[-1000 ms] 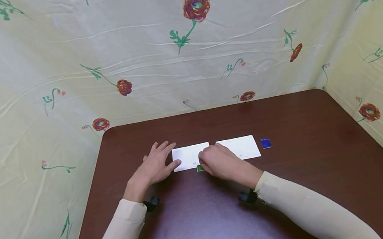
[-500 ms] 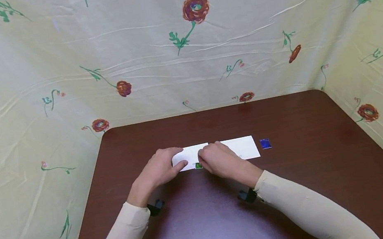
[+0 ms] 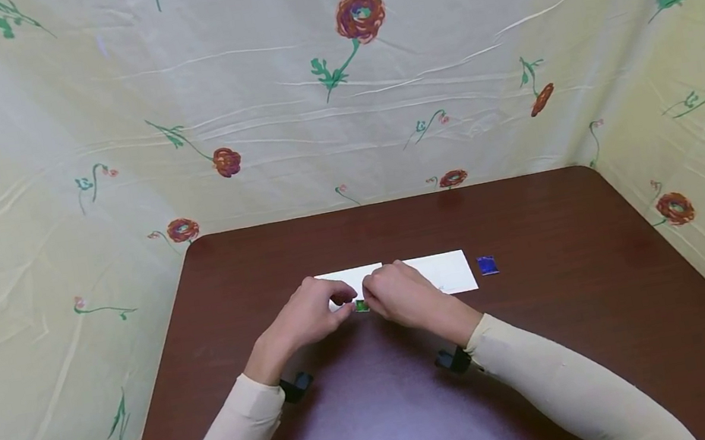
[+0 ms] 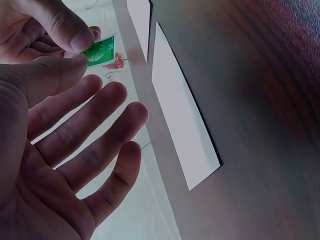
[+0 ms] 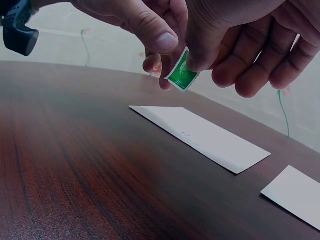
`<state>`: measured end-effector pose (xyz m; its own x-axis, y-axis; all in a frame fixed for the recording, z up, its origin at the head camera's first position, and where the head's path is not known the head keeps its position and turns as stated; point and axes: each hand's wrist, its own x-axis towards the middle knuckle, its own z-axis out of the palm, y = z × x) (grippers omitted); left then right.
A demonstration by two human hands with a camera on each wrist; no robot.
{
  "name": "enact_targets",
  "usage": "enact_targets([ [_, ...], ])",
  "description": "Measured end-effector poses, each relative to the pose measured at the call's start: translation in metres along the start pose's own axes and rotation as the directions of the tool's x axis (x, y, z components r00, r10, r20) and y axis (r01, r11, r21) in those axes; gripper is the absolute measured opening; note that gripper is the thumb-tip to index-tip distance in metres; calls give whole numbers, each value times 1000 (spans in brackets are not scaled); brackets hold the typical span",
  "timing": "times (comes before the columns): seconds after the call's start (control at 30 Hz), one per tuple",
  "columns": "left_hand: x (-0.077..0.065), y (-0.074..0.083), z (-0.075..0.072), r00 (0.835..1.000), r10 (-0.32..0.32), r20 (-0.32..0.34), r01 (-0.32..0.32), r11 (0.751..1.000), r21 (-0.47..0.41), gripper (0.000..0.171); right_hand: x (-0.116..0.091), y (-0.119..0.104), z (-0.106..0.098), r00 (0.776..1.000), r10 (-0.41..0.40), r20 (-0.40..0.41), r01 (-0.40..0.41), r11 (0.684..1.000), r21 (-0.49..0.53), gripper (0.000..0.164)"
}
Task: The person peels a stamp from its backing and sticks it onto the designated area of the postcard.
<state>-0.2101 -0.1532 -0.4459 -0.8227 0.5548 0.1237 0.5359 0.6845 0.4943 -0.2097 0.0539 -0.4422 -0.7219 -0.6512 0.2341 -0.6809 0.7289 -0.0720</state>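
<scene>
My right hand (image 3: 404, 296) pinches a small green stamp (image 5: 181, 74) with scalloped white edges between thumb and fingertips. It hangs over the table, with a pale line design on its face. The left hand (image 3: 307, 312) is close on the stamp's left side, thumb and index apart and the other fingers spread loosely. In the left wrist view, the left thumb tip is right by the stamp (image 4: 102, 53). Two white paper rectangles lie below the hands: a left one (image 3: 356, 276), partly covered by both hands, and a right one (image 3: 447, 271).
A small blue square piece (image 3: 487, 265) lies to the right of the white papers on the dark brown table (image 3: 383, 415). Flower-printed sheeting (image 3: 270, 48) hangs behind the table and along both sides.
My left hand has come right, from flat spread fingers at the left paper's edge to beside the stamp, its thumb and index drawing nearer each other. The right hand keeps its hold, almost still.
</scene>
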Motion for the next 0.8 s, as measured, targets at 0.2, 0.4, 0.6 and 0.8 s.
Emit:
enact_targets([
  [0.2, 1, -1, 4, 1000, 27, -15, -27, 1000, 9, 9, 0, 0, 2, 1000, -17, 0, 17, 1000, 1, 12],
  [0.4, 0, 0, 5, 999, 14, -37, -13, 1000, 22, 8, -1, 0, 1, 1000, -31, -6, 31, 999, 23, 13],
  [0.6, -1, 0, 4, 999, 10, -51, -9, 1000, 29, 7, -5, 2, 1, 1000, -26, 3, 26, 999, 46, 10],
  [0.8, -1, 0, 4, 999, 16, -45, -15, 1000, 27, 7, -8, 3, 4, 999, -30, -17, 31, 996, 78, 7],
])
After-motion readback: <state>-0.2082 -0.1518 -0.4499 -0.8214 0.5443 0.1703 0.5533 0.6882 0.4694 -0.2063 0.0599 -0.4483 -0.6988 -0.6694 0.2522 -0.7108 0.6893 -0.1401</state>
